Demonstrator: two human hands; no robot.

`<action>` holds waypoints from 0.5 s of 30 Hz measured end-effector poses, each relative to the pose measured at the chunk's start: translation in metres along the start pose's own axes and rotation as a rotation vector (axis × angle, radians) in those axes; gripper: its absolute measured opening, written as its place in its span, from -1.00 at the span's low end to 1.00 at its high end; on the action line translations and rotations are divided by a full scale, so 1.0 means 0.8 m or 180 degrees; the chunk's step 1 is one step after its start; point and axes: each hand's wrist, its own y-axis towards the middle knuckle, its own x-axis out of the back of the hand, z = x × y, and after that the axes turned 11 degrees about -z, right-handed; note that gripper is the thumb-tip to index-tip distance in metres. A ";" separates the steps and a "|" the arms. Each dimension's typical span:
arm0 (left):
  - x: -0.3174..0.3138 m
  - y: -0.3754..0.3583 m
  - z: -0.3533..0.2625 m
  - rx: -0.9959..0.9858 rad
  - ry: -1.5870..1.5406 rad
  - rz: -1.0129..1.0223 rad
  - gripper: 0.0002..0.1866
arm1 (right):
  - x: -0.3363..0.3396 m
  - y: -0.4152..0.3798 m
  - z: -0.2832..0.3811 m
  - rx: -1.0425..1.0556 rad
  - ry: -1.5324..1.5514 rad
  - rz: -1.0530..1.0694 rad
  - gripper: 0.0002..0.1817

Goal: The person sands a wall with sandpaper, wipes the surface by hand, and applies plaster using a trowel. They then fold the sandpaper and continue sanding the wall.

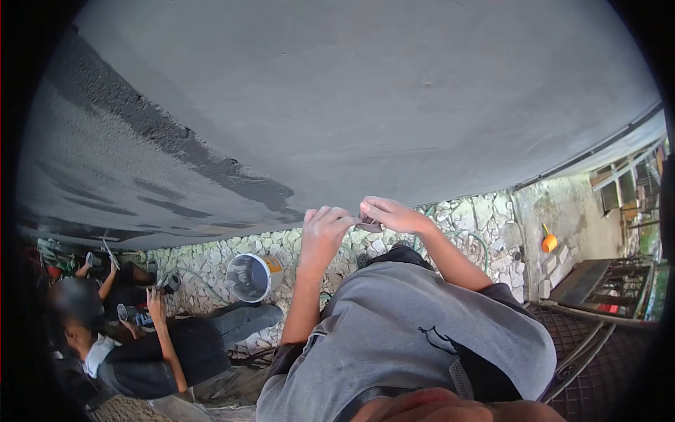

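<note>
In front of my grey shirt, both hands meet near the foot of a grey plastered wall [365,91]. Between them is a small folded grey-brown sheet [370,227] that resembles sandpaper. The fingers of my left hand [326,228] are bent, with their tips pinching its left end. My right hand [390,214] curls over the other end, its fingertips whitened with dust. The fingers hide part of the sheet, so its full shape cannot be made out.
A white bucket [254,277] with grey residue stands on the rubble ground [211,257] to the left. Beyond it a co-worker [176,352] raises a hand, with another person [112,281] behind. An orange dipper [549,240] lies on concrete at right; a hose [481,243] crosses the stones.
</note>
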 end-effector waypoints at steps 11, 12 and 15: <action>-0.033 0.030 -0.060 -0.1274 -0.0414 0.0316 -0.84 | 0.037 -0.004 0.013 0.0119 0.0590 -0.0739 -0.41; -0.032 0.032 -0.062 -0.1290 -0.0424 0.0335 -0.84 | 0.042 -0.004 0.014 0.0367 0.0614 -0.1042 -0.42; -0.036 0.040 -0.067 -0.1437 -0.0471 0.0390 -0.85 | 0.035 -0.013 0.027 0.0762 0.0743 -0.1695 -0.47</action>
